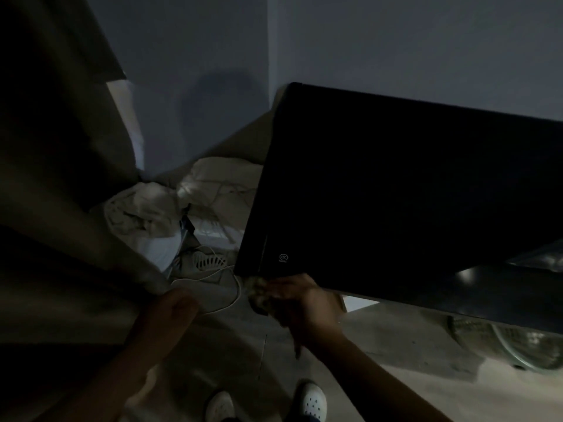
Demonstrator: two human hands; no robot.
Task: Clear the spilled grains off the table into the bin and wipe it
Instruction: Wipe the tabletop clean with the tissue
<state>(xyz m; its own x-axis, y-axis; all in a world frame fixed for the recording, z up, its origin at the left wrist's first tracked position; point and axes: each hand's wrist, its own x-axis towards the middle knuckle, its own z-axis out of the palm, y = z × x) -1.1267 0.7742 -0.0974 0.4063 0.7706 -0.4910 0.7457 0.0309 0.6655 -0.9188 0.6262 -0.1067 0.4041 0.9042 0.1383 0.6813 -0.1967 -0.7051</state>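
Note:
The scene is very dark. A black glossy table (396,193) fills the right half, its near-left corner by my hands. My right hand (301,303) grips a crumpled, mottled cloth (257,295) pressed against that corner's front edge. My left hand (170,306) hangs just left of the corner, palm cupped, fingers loosely curled, holding nothing I can make out. No grains or bin show in this dim view.
A dark curtain (61,178) hangs along the left. Crumpled pale fabric (158,208), a white cable (225,287) and a small fan-like grille (210,261) lie on the floor by the wall corner. A round fan (518,345) sits under the table. My white shoes (310,402) show below.

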